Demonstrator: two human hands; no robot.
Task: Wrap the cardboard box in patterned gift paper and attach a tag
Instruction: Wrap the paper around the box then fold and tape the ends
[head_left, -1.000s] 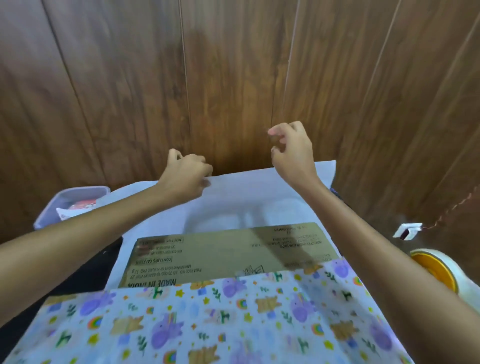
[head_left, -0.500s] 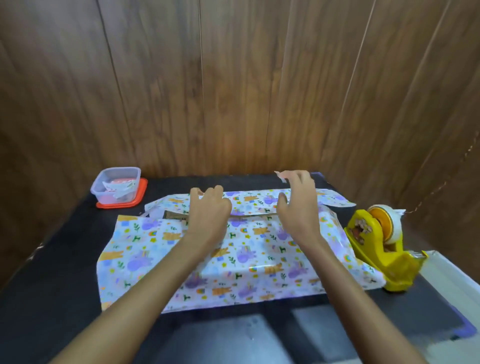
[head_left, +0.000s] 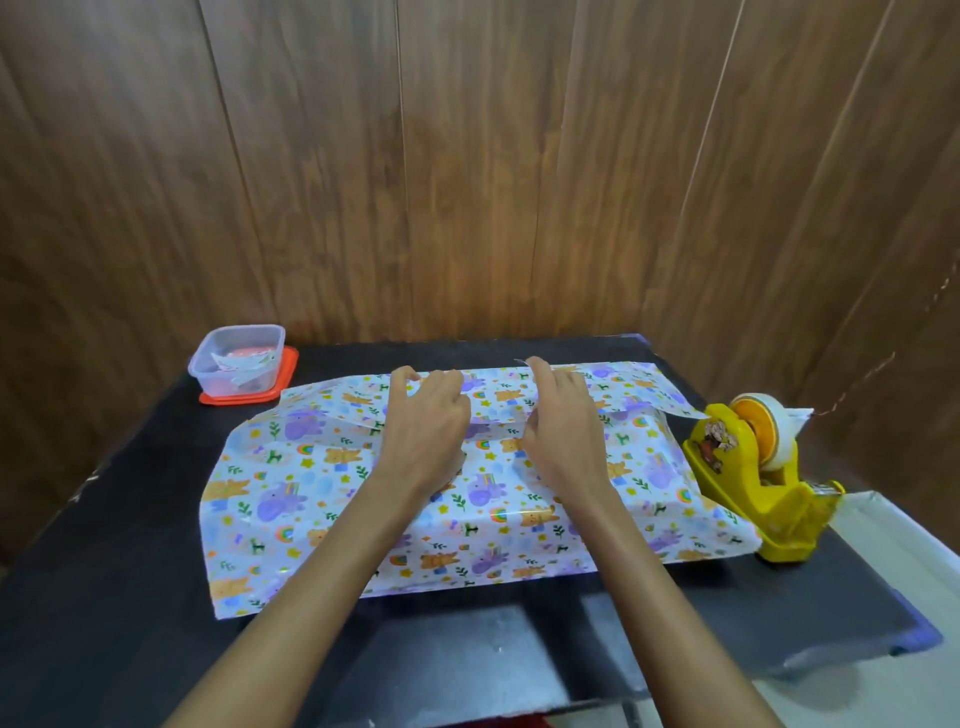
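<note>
The patterned gift paper (head_left: 291, 499), pale with purple and orange animals, lies spread on the black table (head_left: 104, 597) and is folded over the cardboard box, which is fully hidden beneath it. My left hand (head_left: 426, 421) sits on the middle of the package, its fingers curled over the edge of the far flap. Just to its right, my right hand (head_left: 558, 426) pinches the same flap edge between thumb and forefinger. The far flap overlaps the near one along the top of the box.
A yellow tape dispenser (head_left: 753, 467) with a tape roll stands right of the paper, touching its edge. A clear plastic container (head_left: 239, 358) holding paper pieces sits on a red lid at the back left. Wooden panel walls enclose the back and right.
The far flap, held up a second ago with the box top showing, now lies folded over the box and hides it. Both hands came down onto the package.
</note>
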